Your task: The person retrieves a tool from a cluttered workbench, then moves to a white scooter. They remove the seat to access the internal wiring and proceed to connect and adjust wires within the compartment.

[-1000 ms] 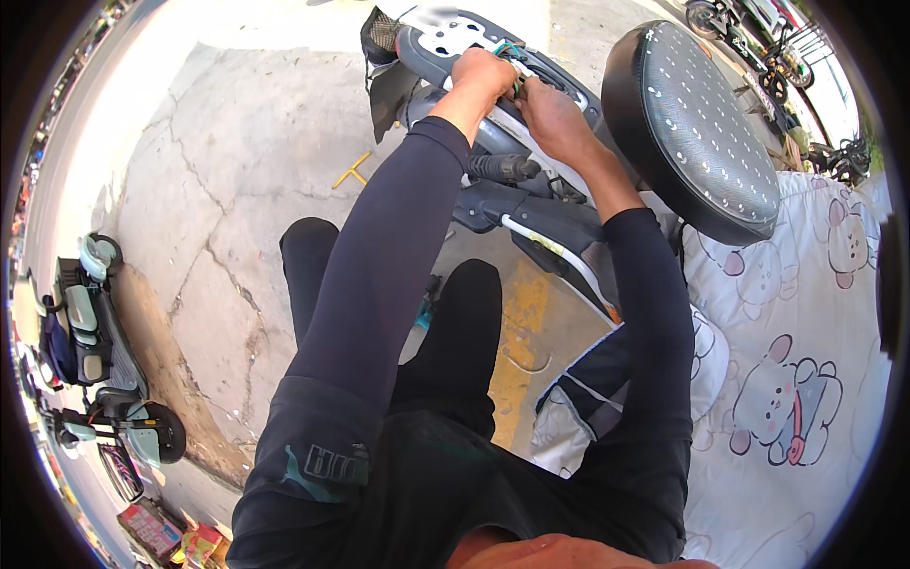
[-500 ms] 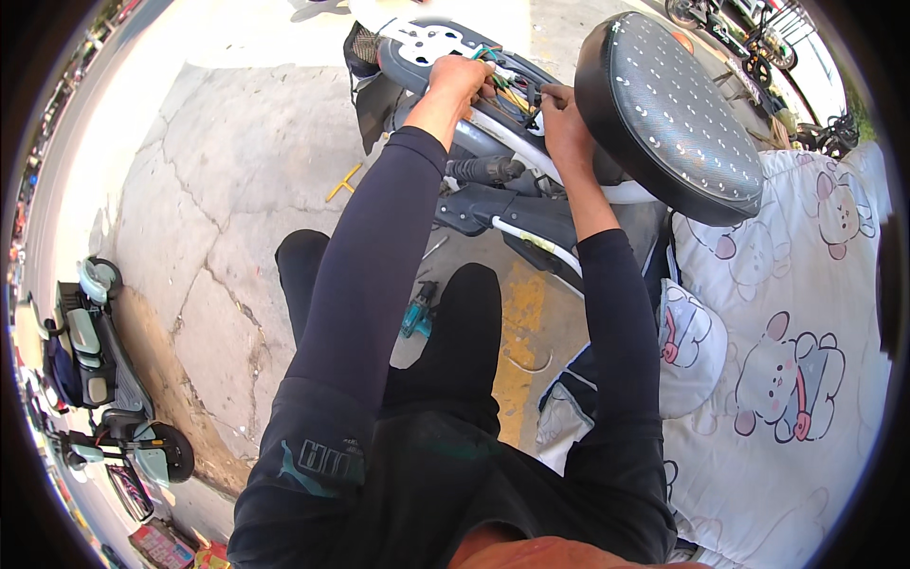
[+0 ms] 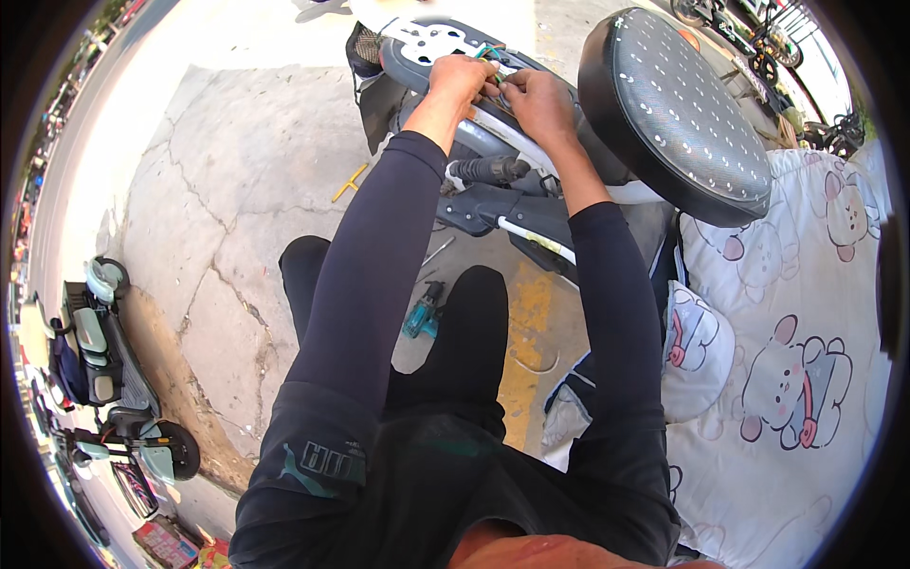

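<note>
Both hands meet over the open frame of a scooter [image 3: 479, 204], where coloured wires [image 3: 488, 51] run out beside a white perforated plate [image 3: 427, 43]. My left hand [image 3: 460, 78] is closed, its fingertips pinching wires. Close against it, my right hand [image 3: 542, 102] pinches at the same wires with thumb and forefinger. The exact ends between the fingertips are too small to make out. Right of my right hand, the dark dotted seat [image 3: 687, 119] stands tipped up.
A teal power drill [image 3: 422, 311] lies on the ground between my knees, and a yellow T-shaped tool [image 3: 351, 182] lies left of the scooter. A white padded cover with cartoon animals [image 3: 796, 379] fills the right side. Another scooter [image 3: 118, 360] stands far left.
My right hand has moved left, away from the seat, to meet my left hand at the wires. My left hand stays nearly in place.
</note>
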`<state>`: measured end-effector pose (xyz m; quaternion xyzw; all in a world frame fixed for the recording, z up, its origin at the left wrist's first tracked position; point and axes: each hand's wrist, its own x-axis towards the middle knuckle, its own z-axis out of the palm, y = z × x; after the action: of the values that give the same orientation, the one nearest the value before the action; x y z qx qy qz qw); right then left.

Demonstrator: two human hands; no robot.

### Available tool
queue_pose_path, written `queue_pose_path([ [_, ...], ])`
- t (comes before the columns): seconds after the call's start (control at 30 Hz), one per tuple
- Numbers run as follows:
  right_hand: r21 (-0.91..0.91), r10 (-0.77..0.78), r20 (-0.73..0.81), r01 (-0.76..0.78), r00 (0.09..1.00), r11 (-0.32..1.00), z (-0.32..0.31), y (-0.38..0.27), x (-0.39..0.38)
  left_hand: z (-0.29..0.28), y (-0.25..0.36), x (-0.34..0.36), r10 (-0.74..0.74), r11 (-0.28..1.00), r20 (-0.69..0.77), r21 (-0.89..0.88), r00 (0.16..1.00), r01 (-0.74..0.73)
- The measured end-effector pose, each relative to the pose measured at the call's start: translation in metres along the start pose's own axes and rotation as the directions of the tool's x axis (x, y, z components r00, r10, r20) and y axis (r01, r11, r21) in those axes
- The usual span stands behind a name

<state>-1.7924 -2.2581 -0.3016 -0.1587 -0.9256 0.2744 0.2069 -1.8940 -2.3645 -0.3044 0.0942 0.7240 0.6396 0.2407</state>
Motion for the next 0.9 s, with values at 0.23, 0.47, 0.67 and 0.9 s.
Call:
queue_pose_path([
  [0.23, 0.139, 0.010, 0.149, -0.031, 0.989, 0.990, 0.009, 0.022, 0.021, -0.002, -0.002, -0.001, 0.010, 0.999, 0.040, 0.043, 0.999, -0.012],
  [0.47, 0.299, 0.110, 0.207, -0.170, 0.972, 0.939, 0.011, 0.020, 0.027, -0.005, -0.009, 0.005, 0.064, 0.997, 0.062, 0.027, 0.996, -0.066],
  [0.67, 0.283, 0.385, 0.351, -0.489, 0.854, 0.825, 0.006, 0.012, 0.037, 0.003, -0.005, -0.001, 0.057, 0.998, -0.018, -0.019, 0.998, -0.058],
  [0.9, 0.361, 0.360, 0.405, -0.509, 0.840, 0.782, -0.002, 0.018, 0.028, 0.003, -0.002, -0.001, 0.003, 0.998, -0.054, -0.054, 0.999, -0.006],
])
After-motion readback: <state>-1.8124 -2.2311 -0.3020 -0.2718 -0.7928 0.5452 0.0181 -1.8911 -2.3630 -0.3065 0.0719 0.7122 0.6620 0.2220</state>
